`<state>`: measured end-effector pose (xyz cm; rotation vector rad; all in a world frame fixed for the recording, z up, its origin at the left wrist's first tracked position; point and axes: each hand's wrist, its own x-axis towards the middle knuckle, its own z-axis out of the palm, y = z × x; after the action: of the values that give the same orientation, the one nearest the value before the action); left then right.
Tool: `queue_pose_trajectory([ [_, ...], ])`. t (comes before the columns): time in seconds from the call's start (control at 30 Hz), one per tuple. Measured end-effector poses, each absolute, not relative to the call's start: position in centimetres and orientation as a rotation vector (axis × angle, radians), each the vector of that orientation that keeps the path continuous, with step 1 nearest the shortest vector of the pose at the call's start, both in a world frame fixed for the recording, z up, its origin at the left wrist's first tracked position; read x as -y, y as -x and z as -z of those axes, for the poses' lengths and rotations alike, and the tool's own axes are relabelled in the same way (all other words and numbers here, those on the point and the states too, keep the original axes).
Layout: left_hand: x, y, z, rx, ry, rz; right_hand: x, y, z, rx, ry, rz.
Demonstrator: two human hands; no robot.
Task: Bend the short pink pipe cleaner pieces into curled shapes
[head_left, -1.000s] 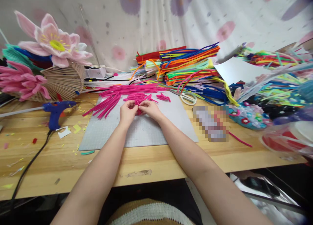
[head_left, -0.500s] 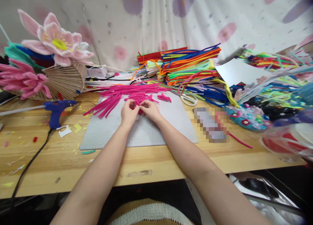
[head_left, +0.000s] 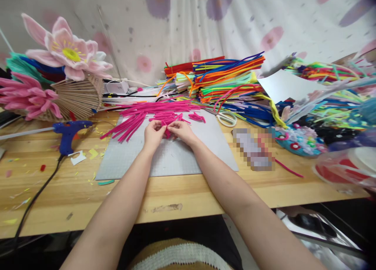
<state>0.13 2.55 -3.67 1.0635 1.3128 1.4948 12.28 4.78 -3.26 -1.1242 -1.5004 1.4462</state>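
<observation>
Above the middle of the grey cutting mat (head_left: 123,160), my left hand (head_left: 154,134) and my right hand (head_left: 182,132) meet, fingertips pinched on a small pink pipe-cleaner piece (head_left: 167,132) between them. The fingers cover part of its shape. Just behind the hands lies a pile of short pink pieces (head_left: 165,116), and beyond them long pink pipe cleaners (head_left: 132,123) fan out to the left. A small bent pink piece (head_left: 197,117) rests on the mat to the right.
At the left are a blue glue gun (head_left: 68,135), a wicker fan (head_left: 79,96) and fuzzy pink flowers (head_left: 70,53). White-handled scissors (head_left: 226,119), colourful pipe-cleaner bundles (head_left: 229,74), a blurred-out object (head_left: 252,149) and a flowered blue piece (head_left: 299,141) sit right of centre.
My hands have shifted very slightly apart, and more of the pink piece shows below the fingertips. Both hands keep hold of it.
</observation>
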Motion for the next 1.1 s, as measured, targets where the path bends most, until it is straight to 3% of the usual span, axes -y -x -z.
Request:
queue_pose_trajectory([
  [0.1,-2.7,-0.1,3.8,-1.318,-1.063,-1.483,-4.8,-12.1,3.7,1.563,1.192,-1.349],
  [0.3,-3.2,0.1,4.7,-1.427,-1.095,-1.495,-4.5,-11.5,4.3,1.747,1.353,-0.801],
  [0.4,-3.3,0.2,5.0,-1.471,-1.129,-1.513,-4.4,-11.5,4.1,1.746,1.360,-0.736],
  [0.67,-2.4,-0.4,3.3,-1.355,-1.001,-1.516,-4.7,-11.6,4.5,1.711,1.259,-0.864],
  [0.9,-2.3,0.5,2.1,-1.211,-0.804,-1.490,-5.0,-12.6,3.8,1.621,0.929,-1.419],
  [1.1,-2.3,1.4,1.4,-1.145,-0.741,-1.413,-4.7,-13.2,3.1,1.677,0.818,-1.535],
])
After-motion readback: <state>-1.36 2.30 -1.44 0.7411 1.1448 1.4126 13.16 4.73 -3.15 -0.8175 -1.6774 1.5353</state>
